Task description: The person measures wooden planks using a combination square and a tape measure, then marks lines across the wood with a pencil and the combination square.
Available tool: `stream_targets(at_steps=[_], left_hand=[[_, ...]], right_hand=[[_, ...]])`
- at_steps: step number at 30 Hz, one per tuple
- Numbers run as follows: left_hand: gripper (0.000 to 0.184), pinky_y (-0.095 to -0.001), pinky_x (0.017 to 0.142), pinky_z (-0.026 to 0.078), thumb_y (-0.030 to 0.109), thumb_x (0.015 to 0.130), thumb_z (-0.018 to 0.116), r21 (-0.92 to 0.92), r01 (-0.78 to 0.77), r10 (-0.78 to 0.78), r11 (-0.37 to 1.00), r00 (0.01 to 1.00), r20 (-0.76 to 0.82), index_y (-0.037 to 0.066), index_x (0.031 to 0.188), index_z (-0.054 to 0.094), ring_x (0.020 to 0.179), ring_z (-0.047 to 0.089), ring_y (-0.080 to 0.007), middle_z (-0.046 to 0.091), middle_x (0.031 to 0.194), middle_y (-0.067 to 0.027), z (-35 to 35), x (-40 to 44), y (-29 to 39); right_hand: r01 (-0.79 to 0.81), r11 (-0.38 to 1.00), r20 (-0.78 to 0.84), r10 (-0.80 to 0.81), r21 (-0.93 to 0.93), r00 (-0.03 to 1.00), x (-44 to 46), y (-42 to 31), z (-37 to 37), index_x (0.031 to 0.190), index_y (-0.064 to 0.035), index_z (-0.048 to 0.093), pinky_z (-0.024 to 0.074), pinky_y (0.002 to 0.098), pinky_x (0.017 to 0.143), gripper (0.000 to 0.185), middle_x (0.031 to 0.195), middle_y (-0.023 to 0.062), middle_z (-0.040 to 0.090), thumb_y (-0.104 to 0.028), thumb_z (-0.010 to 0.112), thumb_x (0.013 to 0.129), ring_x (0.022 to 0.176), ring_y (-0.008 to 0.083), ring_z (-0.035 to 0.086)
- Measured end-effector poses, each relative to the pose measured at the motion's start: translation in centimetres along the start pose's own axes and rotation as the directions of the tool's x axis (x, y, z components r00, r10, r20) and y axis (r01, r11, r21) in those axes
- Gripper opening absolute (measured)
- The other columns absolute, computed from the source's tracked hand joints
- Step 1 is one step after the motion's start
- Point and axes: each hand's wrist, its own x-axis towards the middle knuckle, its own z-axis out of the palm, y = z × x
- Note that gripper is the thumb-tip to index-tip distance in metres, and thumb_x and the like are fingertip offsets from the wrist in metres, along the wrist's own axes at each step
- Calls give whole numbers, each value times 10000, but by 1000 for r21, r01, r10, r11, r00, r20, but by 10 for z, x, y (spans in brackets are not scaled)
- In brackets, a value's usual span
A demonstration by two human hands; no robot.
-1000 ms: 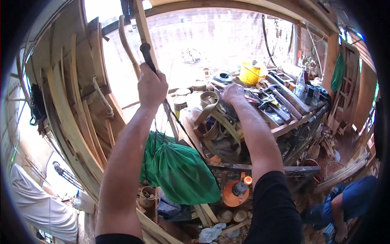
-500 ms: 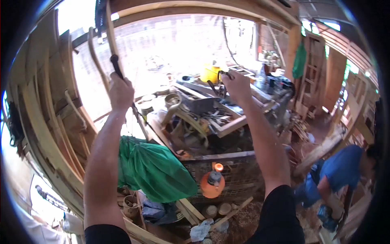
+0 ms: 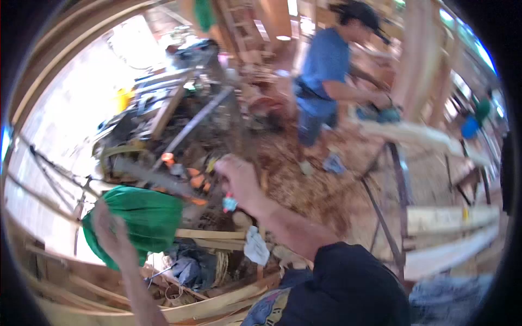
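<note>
Earth-brown floor (image 3: 310, 201), strewn with shavings, fills the middle of the workshop, and the cluttered table (image 3: 163, 117) stands at upper left, its front edge running as a grey bar down toward the sprayer. Past the table's right side a co-worker (image 3: 329, 60) in a blue shirt leans over a long pale plank (image 3: 421, 136), hands at a teal tool (image 3: 380, 115). Stacked boards (image 3: 451, 220) lie at lower right, beside a dark metal frame (image 3: 399, 174).

Near the table's near left corner sits the green bag (image 3: 155, 217), the left hand (image 3: 112, 233) crossing in front of it; blur hides that hand's grip, so I cannot tell whether it is apart or together. Dark blue cloth (image 3: 187, 266) bunches below the bag. Out beyond the front edge, the right hand (image 3: 237, 174) has its grip closed around a blurred tool (image 3: 211, 164), yellow and black at one end. Nearby are a white rag (image 3: 256, 247), the orange sprayer (image 3: 196, 176) and, back on the table, a yellow bucket (image 3: 124, 99).

Half a second ago the left hand was raised on a black handle and the right was over the table; both are lower now, and the view has swung right, bringing the co-worker from the lower right corner toward the top.
</note>
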Motion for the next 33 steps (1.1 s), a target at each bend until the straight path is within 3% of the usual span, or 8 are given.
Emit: stream_targets(at_steps=[3, 5, 9, 15, 20, 23, 29, 33], left_hand=[[512, -377, 1029, 450, 189, 987, 624, -278, 351, -222, 894, 887, 404, 39, 1455, 480, 1203, 573, -224, 537, 1410, -117, 48, -147, 28], [591, -409, 1057, 437, 263, 1013, 604, -329, 730, -476, 599, 655, 587, 28, 1507, 381, 1223, 559, -244, 528, 1398, -128, 61, -212, 74], [351, -355, 895, 526, 189, 1043, 563, -483, 829, -512, 283, 556, 654, 29, 1342, 471, 1009, 601, -161, 568, 1193, -74, 69, -290, 97], [238, -318, 810, 543, 106, 1031, 555, -329, 796, -464, 509, 575, 674, 43, 1252, 494, 933, 571, -121, 572, 1017, -33, 46, -324, 117], [276, -243, 887, 465, 3, 1013, 554, -272, 737, -291, 619, 537, 792, 23, 1284, 512, 946, 571, -85, 604, 1049, -20, 36, -343, 125], [309, -242, 853, 482, 41, 1023, 572, -211, 785, -236, 583, 412, 880, 17, 1324, 505, 977, 581, -87, 629, 1071, -36, 44, -354, 149], [363, -213, 478, 433, 159, 1060, 555, -130, 789, -243, 600, 334, 911, 66, 1396, 455, 586, 541, -60, 630, 861, -21, 75, -372, 195], [402, -226, 514, 418, 97, 1054, 528, -102, 843, -211, 528, 247, 946, 39, 1437, 420, 658, 530, -67, 606, 917, -22, 104, -399, 214]], right_hand=[[-218, 974, -80, 222, 60, 972, -106, 28, -29, 939, -61, 635, 320, 228, 444, 137, 647, -52, 500, -195, 654, 959, 502, 34, 430], [-302, 953, -212, 289, -31, 933, -177, 20, -33, 955, -58, 645, 299, 229, 439, 154, 636, -53, 491, -210, 641, 979, 496, 32, 422], [-275, 959, -254, 282, 62, 925, -263, 66, -71, 958, -32, 650, 324, 256, 449, 181, 640, -54, 510, -212, 669, 965, 502, 44, 441], [-380, 832, 103, 454, -405, 885, -336, 47, -118, 1080, -57, 665, 379, 271, 520, 239, 729, -24, 564, -191, 746, 900, 568, 64, 489], [14, 695, 151, 136, -719, 979, -370, 47, -149, 1087, -71, 736, 528, 407, 767, 367, 970, 122, 746, -365, 725, 868, 829, 267, 702], [-69, 517, 115, 315, -854, 942, -388, 17, -142, 1020, -65, 748, 530, 427, 721, 345, 892, 161, 732, -372, 726, 866, 785, 304, 696], [-177, 586, -32, 249, -791, 968, -424, 17, -175, 1035, -44, 744, 531, 398, 755, 388, 891, 156, 738, -406, 724, 896, 803, 264, 695], [-337, 642, -155, 323, -689, 934, -446, -14, -195, 1164, -29, 723, 527, 354, 840, 447, 984, 108, 751, -409, 715, 928, 911, 184, 679]])
